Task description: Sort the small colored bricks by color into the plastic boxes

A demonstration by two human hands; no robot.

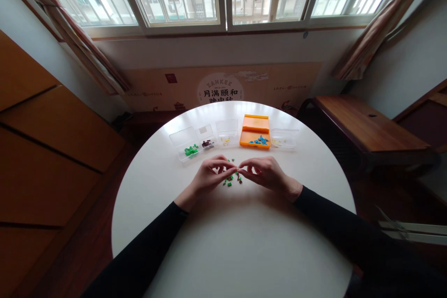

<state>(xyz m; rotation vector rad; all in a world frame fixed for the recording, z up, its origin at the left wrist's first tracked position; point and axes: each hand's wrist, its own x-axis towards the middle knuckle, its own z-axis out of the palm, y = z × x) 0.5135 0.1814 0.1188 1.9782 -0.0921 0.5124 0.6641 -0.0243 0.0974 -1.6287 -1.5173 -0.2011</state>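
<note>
My left hand and my right hand meet over the middle of the white round table. Thumb and forefinger of each are pinched together, fingertip to fingertip. Whatever lies between them is too small to name. Beneath and around the fingertips are scattered small green pieces and a few dark brown pieces, loose on the tabletop.
Beyond my hands stand open clear boxes with green pieces, dark brown pieces and yellow bits. An orange box holds blue pieces; right of it is another clear box. A wooden bench stands at right.
</note>
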